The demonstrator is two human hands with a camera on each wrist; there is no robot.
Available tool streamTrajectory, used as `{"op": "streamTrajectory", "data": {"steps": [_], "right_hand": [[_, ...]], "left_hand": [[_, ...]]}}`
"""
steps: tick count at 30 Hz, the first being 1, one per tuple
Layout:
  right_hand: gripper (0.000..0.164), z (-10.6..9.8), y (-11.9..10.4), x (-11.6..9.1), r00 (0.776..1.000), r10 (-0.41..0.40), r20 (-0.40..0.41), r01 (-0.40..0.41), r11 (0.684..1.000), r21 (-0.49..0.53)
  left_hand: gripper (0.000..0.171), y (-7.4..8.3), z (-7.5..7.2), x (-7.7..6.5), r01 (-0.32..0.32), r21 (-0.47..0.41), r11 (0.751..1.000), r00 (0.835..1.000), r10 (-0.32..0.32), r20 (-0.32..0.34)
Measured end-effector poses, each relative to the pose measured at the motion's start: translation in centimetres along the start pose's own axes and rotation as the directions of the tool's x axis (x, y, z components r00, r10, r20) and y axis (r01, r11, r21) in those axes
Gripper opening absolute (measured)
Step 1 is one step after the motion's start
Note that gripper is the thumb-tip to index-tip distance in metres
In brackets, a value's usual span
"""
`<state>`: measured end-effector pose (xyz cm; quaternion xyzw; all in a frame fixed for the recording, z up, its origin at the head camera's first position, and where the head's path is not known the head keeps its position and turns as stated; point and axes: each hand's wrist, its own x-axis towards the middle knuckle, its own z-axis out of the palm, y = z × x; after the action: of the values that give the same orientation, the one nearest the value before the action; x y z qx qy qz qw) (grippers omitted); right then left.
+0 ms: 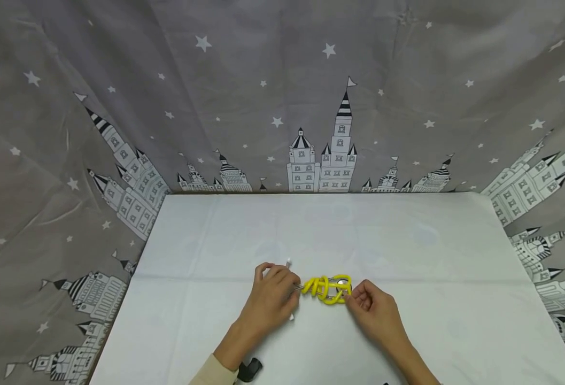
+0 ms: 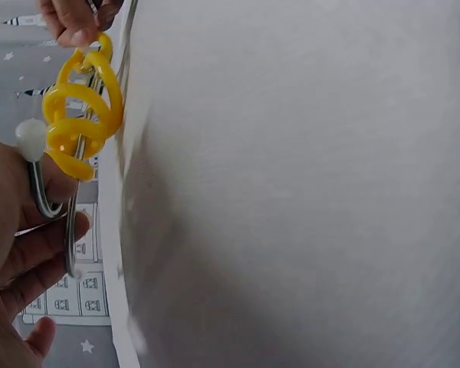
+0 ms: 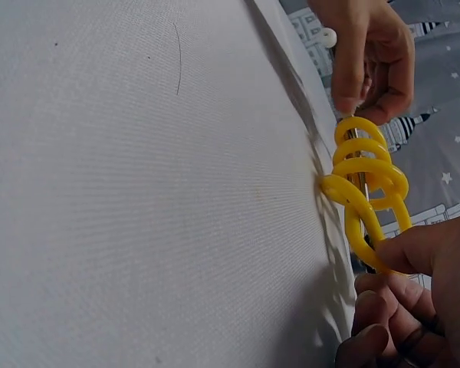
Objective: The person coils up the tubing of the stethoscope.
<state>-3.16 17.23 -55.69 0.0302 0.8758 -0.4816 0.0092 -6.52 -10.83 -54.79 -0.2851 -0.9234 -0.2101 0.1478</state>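
A thick, glossy yellow cord (image 1: 332, 301) winds in loops around a metal hook that has white ball tips; part of the cord forms a coil. The hook's curved shank (image 2: 37, 188) and one white tip (image 2: 31, 139) show close up in the left wrist view. My left hand (image 1: 272, 294) holds the hook at the left end, its fingers around the metal. At the opposite end, my right hand (image 1: 373, 311) pinches a yellow loop (image 3: 368, 249) between thumb and fingers. The cord's ends are hard to make out.
Under both hands lies a white-covered table (image 1: 205, 240). A grey curtain (image 1: 244, 69) printed with castles and stars hangs behind it and along both sides. Near my left wrist is a small black object (image 1: 250, 370).
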Motion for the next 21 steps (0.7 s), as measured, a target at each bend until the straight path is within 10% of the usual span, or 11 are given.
{"op": "streamTrajectory", "data": {"steps": [21], "right_hand": [[0.011,-2.4,1.2,0.2,0.999,0.044,0.004,-0.043,0.994,-0.099]], "left_hand": [[0.024,-1.0,-1.5,-0.6,0.112,-0.156,0.981,0.992,-0.119,-0.034]]}}
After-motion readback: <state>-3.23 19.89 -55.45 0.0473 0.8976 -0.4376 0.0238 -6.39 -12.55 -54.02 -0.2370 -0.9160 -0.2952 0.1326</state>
